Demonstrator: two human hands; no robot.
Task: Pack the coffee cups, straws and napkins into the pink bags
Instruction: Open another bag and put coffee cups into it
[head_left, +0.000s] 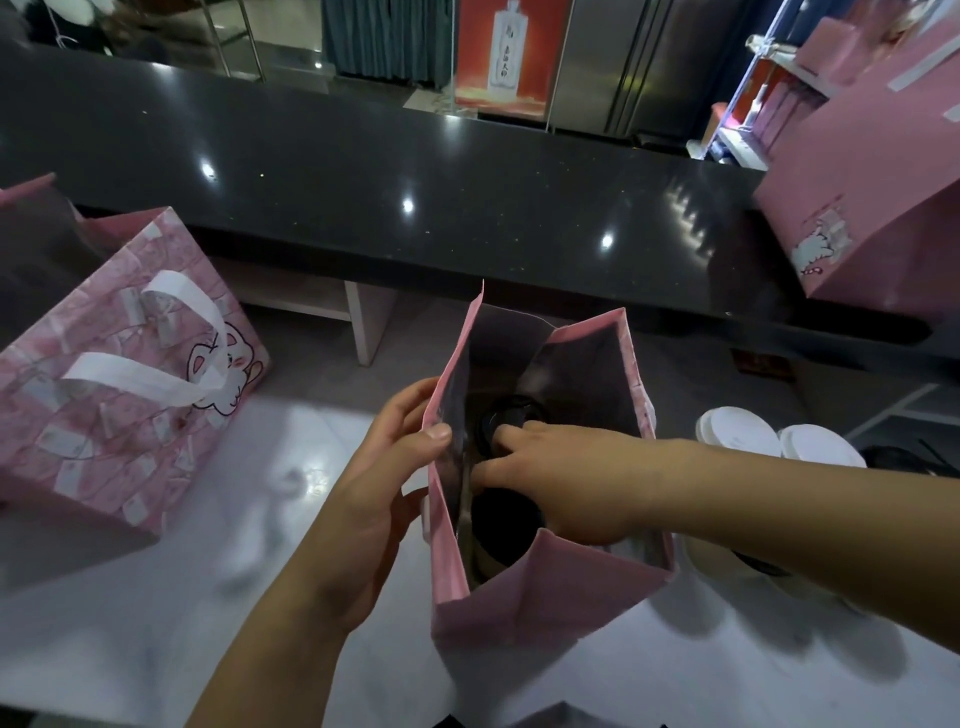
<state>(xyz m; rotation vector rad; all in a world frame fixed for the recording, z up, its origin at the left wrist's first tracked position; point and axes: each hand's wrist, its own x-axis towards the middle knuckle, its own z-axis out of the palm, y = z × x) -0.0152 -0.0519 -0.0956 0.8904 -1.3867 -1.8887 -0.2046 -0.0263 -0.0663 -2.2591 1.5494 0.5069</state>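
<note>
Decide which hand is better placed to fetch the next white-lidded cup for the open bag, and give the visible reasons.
Probably the right hand. The white-lidded cups stand on its side of the open pink bag, and it only reaches into the bag. The left hand pinches the bag's edge, keeping it open.

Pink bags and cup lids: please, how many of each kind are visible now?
Pink bags: 3, the open bag, the cat bag, the counter bag
Black lids in the open bag: 2
White lids: 2
Total: 7
</note>
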